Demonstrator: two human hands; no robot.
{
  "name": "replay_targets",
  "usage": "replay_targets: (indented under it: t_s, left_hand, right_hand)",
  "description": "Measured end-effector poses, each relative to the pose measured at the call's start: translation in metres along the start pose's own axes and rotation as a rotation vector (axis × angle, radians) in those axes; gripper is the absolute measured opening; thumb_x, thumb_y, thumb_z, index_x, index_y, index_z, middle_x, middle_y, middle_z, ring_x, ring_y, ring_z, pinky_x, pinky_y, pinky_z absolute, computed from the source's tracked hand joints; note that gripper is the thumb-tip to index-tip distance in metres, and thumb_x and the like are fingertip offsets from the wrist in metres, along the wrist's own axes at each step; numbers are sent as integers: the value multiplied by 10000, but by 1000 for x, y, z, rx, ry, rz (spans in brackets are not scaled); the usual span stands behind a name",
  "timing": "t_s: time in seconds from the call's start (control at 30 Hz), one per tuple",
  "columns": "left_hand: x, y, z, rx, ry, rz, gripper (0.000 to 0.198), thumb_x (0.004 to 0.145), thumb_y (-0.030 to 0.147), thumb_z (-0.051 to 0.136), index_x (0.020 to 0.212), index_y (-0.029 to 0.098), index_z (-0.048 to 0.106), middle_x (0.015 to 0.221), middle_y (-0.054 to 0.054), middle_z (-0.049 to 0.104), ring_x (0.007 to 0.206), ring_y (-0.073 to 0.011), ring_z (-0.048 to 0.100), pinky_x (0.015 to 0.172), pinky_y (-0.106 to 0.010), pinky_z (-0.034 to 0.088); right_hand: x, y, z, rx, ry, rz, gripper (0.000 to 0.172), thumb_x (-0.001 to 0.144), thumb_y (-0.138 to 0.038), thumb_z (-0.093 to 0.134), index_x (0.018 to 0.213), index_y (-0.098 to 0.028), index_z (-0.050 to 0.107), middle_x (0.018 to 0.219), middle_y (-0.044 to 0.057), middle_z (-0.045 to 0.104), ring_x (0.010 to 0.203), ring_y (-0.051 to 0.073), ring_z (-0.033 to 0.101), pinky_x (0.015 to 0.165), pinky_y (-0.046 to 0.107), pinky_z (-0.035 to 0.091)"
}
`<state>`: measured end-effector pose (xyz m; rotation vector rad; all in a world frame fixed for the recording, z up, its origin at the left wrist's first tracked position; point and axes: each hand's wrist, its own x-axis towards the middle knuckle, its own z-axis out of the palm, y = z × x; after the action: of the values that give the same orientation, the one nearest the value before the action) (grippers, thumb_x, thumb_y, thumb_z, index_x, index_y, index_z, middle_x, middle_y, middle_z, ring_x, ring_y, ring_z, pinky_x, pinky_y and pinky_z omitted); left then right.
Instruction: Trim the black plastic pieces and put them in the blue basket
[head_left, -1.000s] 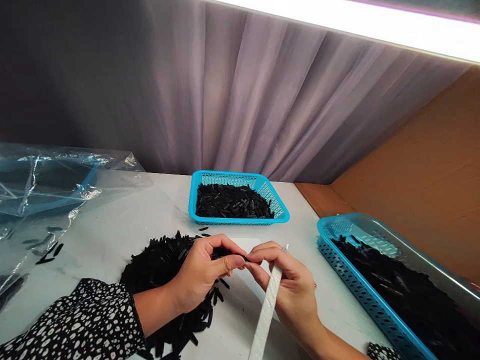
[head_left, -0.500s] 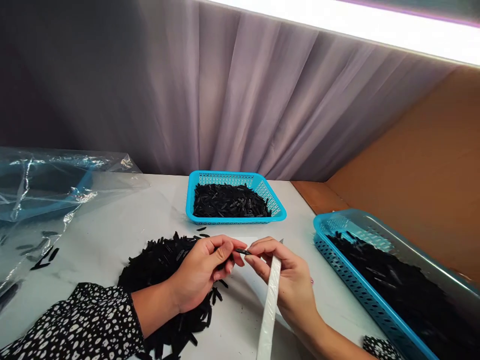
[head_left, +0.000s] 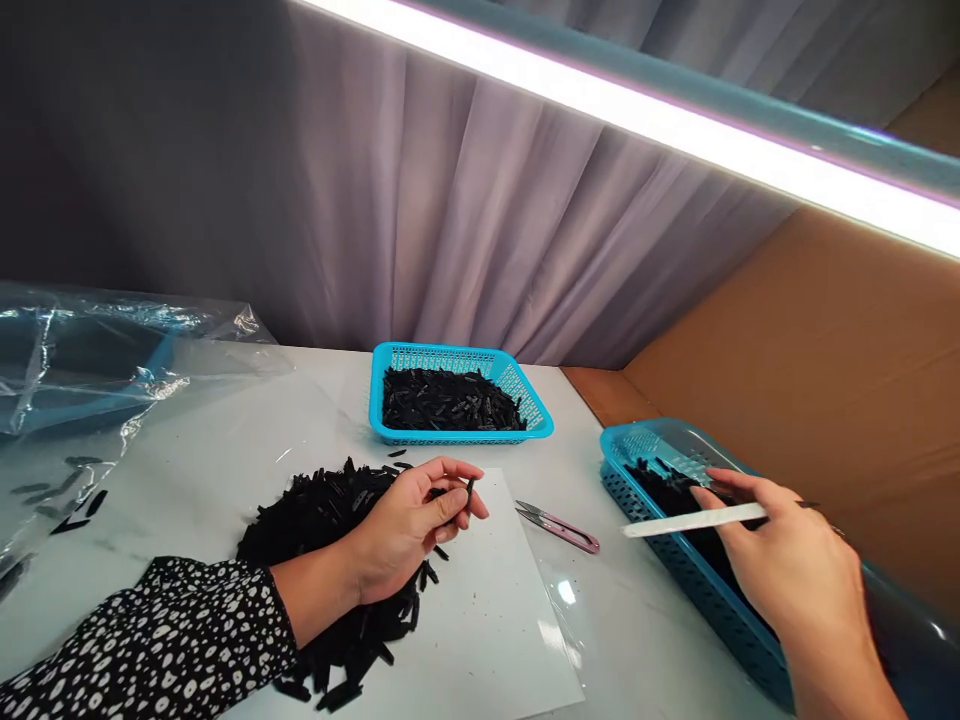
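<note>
Far left: clear plastic bag (head_left: 157, 385), crumpled, on a white table (head_left: 217, 440). Beside its near edge: a few loose black slivers (head_left: 96, 502).

Near left: sleeve (head_left: 187, 630), black with white spots, on the left arm.

Left of centre: heap of black pieces (head_left: 322, 515), spread on the table, partly behind the left forearm.

Centre: left hand (head_left: 405, 525), over the right side of the heap, thumb and fingers pinched on one black piece (head_left: 470, 490), its tip pointing up; further dark pieces show within the curled fingers.

Far centre: small blue basket (head_left: 450, 436), perforated, holding black pieces. Behind it: grey curtain (head_left: 465, 220).

Near centre: white sheet (head_left: 495, 610), dotted with dark specks, right of the heap.

Right of centre: snips (head_left: 566, 531), pink-handled, lying just beyond the sheet's right edge, blades pointing left.

Right: large blue basket (head_left: 637, 525), holding black pieces. Over it: right hand (head_left: 795, 560), gripping a white-wrapped tool (head_left: 690, 522) crosswise, dark end to the right; whether its fingertips also hold a piece cannot be told.

Far right: brown panel (head_left: 832, 340).
</note>
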<state>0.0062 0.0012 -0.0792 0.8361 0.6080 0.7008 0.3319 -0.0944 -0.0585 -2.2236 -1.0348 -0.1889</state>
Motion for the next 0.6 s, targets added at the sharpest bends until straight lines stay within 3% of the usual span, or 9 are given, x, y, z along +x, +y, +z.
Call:
replay_targets:
  t_s: [0.07,0.13,0.17,0.23,0.27,0.33,0.5,0.6]
  left_hand:
    - [0,0,1,11,-2,-9,406,711,388,850,991,142,688,775,-44,663,628,-90,457,521,-235,232]
    - [-1,1,1,22,-4,-17,438,716,423,840,1013,138,688,763,-36,653,628,-86,459,522,-230,235]
    - [-1,2,2,26,-6,-20,448,724,434,832,1027,140,682,755,-32,650,628,-87,463,522,-230,235]
    - [-2,3,2,37,-7,-19,451,742,437,818,1051,149,661,732,-23,645,612,-86,461,519,-233,232]
    - [-3,3,2,41,-6,-14,446,751,437,811,1056,156,646,720,-16,643,601,-85,458,517,-234,230]
    - [-3,4,2,49,-4,2,428,763,431,803,1044,168,616,701,-3,636,586,-81,451,515,-233,226]
    - [-1,2,0,47,21,14,382,784,434,783,974,184,565,684,11,629,578,-74,447,514,-222,219]
    - [0,1,-1,56,41,10,351,799,423,769,945,192,549,677,19,628,576,-70,445,518,-218,220]
  right_hand:
    - [-7,-9,2,121,38,-28,279,701,-550,751,801,-297,691,854,150,747,695,314,627,581,423,424]
    - [-19,-27,9,368,-22,-67,408,832,-654,589,926,-261,646,871,135,745,761,287,669,641,403,473]
    - [-25,-38,15,471,-108,-104,464,881,-686,493,945,-246,628,758,95,723,678,252,659,620,377,479]
    - [-37,-58,28,617,-377,-194,568,940,-699,338,972,-220,641,471,-27,526,415,171,477,464,310,397]
    - [-42,-67,35,666,-456,-227,604,940,-710,318,940,-209,656,413,-64,413,365,148,390,414,287,341]
    - [-50,-83,49,674,-577,-283,610,912,-725,385,871,-196,686,412,-76,346,369,131,345,384,264,275]
    - [-61,-107,74,798,-679,-216,491,903,-661,499,812,-199,637,445,-48,489,389,121,393,409,252,319]
    - [-68,-110,83,842,-643,-189,539,930,-660,434,637,-217,524,405,-65,390,374,109,342,395,245,292]
